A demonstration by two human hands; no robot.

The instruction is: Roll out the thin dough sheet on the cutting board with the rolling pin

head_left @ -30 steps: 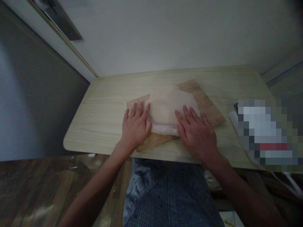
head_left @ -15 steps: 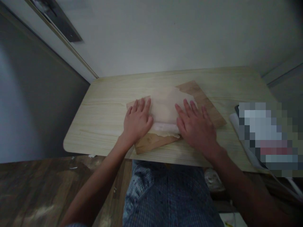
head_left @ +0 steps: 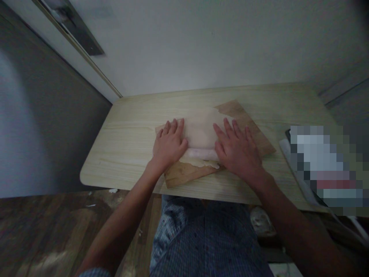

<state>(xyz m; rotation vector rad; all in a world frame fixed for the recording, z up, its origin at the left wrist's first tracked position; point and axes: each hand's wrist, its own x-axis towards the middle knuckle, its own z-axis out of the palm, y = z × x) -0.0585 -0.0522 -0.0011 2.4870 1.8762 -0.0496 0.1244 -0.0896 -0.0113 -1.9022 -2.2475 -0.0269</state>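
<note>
A thin, pale sheet of dough (head_left: 201,125) lies spread over a wooden board (head_left: 187,177), its near edge ragged. Across the dough rests a whitish rolling pin (head_left: 202,154); only its middle shows, as both ends are hidden under my hands. My left hand (head_left: 170,144) presses palm down on the pin's left end, with the fingers stretched forward. On the opposite end lies my right hand (head_left: 238,148), its fingers spread out over the dough's right side. Neither hand is wrapped round the pin.
The board sits at an angle on a light wood-grain table (head_left: 115,146) against a pale wall. At the table's right end is a blurred-out object (head_left: 323,165) with a white cable. Below the edge are my legs and a wooden floor (head_left: 66,227) with bits of litter.
My hands and the rolling pin have shifted slightly forward, baring a little more dough on the near side. The camera view has moved slightly too.
</note>
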